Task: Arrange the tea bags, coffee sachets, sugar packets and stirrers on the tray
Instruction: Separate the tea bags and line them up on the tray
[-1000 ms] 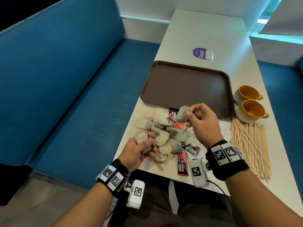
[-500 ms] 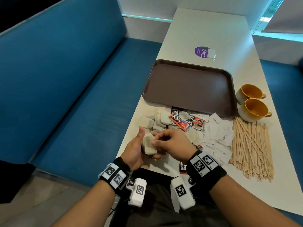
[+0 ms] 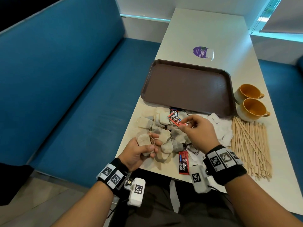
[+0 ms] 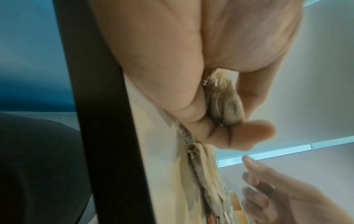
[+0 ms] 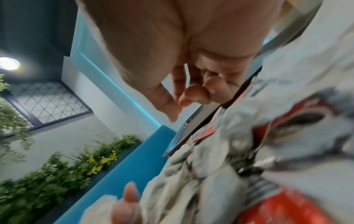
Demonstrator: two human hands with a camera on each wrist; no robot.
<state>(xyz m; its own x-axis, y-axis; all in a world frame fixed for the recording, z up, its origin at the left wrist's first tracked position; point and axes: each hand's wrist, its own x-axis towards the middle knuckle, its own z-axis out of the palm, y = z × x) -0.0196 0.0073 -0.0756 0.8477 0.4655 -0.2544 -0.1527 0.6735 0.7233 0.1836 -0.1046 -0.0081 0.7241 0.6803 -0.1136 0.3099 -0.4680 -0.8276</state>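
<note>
My left hand (image 3: 147, 145) grips a small bunch of tea bags (image 3: 144, 140) at the table's near left edge; the left wrist view shows these tea bags (image 4: 224, 104) squeezed between thumb and fingers. My right hand (image 3: 184, 126) hovers over the mixed pile of tea bags (image 3: 164, 118), its loosely curled fingertips at the near end of a red coffee sachet (image 3: 176, 119). In the right wrist view nothing lies between its fingers (image 5: 195, 94). The brown tray (image 3: 188, 89) beyond the pile holds nothing. White sugar packets (image 3: 223, 128) and wooden stirrers (image 3: 252, 145) lie to the right.
Two yellow cups (image 3: 249, 94) (image 3: 252, 109) stand right of the tray. Another red sachet (image 3: 183, 161) lies at the near table edge. A purple sticker (image 3: 200, 52) sits beyond the tray. A blue bench (image 3: 65, 95) runs along the left.
The right hand carried a tea bag to the left hand at the near edge, left it there, then moved back out over the pile. The left hand keeps its bunch.
</note>
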